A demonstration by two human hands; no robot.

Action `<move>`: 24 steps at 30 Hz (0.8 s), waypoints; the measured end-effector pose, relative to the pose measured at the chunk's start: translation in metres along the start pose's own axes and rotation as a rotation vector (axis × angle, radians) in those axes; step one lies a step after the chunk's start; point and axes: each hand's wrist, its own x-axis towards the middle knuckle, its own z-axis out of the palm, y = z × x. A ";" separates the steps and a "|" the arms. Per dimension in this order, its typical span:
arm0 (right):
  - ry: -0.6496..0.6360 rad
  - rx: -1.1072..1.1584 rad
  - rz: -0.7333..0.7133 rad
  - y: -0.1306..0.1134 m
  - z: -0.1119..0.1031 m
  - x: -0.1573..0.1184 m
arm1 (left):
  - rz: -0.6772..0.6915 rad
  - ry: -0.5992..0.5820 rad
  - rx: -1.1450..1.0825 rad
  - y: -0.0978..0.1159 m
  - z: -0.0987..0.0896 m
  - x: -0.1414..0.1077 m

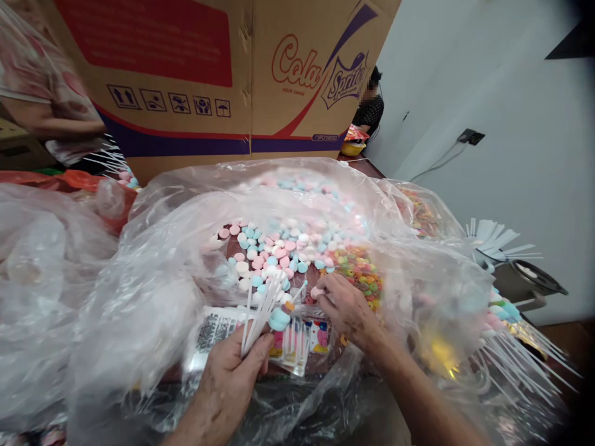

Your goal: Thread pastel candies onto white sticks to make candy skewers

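Observation:
My left hand [235,365] is closed round a bundle of thin white sticks [263,310] that point upward. Just by its fingertips, blue marshmallow discs [279,317] and a small orange piece sit together, seemingly on one of the sticks. My right hand [341,303] is closed, with a pink marshmallow disc [317,292] between its fingertips. Beyond both hands spreads a pile of pink, white and blue marshmallow discs [281,251]. To its right lies a heap of coloured ring candies [360,269], close to my right hand. Printed packets [297,350] lie below the sticks.
A clear plastic bag [153,260] surrounds the candy pile. Behind it stands a large cardboard box [186,133]. At right are finished-looking candy sticks [511,328] and a metal pot [525,279]. One person [51,105] is at left, another [372,105] behind the box.

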 end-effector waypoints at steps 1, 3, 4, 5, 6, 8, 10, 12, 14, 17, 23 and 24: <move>0.001 0.043 0.050 0.000 -0.004 -0.002 | 0.002 -0.005 0.013 0.000 0.000 0.000; 0.006 0.095 0.154 0.000 -0.010 -0.005 | 0.012 -0.004 0.035 0.001 0.000 0.000; 0.013 0.101 0.190 0.001 -0.012 -0.005 | 0.017 -0.001 0.043 0.001 -0.001 -0.001; 0.027 0.095 0.207 0.002 -0.012 -0.005 | 0.020 0.006 0.044 0.001 -0.001 -0.001; 0.042 0.082 0.203 0.002 -0.012 -0.005 | 0.022 0.014 0.039 0.000 -0.001 -0.002; 0.070 0.039 0.146 0.003 -0.008 -0.005 | 0.020 0.031 0.018 0.000 -0.001 -0.003; 0.069 -0.011 0.047 0.002 0.000 -0.004 | 0.020 0.038 -0.003 -0.002 -0.001 -0.003; 0.041 -0.093 -0.045 0.001 0.008 -0.002 | 0.023 0.036 -0.002 -0.002 0.000 -0.003; 0.013 -0.210 -0.084 0.000 0.014 0.000 | 0.023 0.029 0.022 -0.003 0.001 -0.003; -0.019 -0.331 -0.072 0.000 0.018 0.009 | 0.024 0.021 0.052 -0.003 0.001 -0.003; -0.144 -0.003 0.174 0.003 0.009 0.031 | 0.021 0.041 -0.052 -0.007 -0.001 -0.004; -0.161 0.075 0.217 0.003 0.008 0.033 | 0.025 0.037 -0.062 -0.008 -0.001 -0.004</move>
